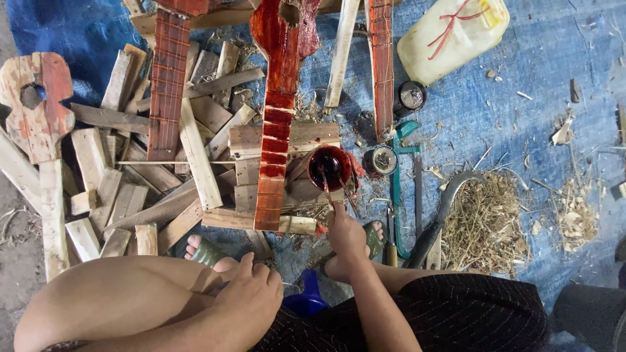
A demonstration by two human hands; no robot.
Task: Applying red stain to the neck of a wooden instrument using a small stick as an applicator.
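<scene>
**Brush in the red stain cup**

The thin stick-handled brush [324,186] is pinched in the right hand [345,233], fingers closed tight round its lower end, and its tip dips into the small round cup of dark red stain [330,166]. That cup sits on a stack of pale, rough-sawn wooden offcuts [306,138]. Just left of the cup lies the long, narrow wooden instrument neck [277,130], glossy wet red along its upper length and banded red and bare wood lower down, its foot reaching the edge of the stack. Further left of the cup spreads a jumble of splintery planks. Right of the cup, two round tin lids [381,159] rest on the blue woven tarpaulin [521,98], where the ground is more open, littered with shavings. The left hand [249,294] rests on the bare knee, fingers loosely curled and holding nothing, well below the cup.
</scene>
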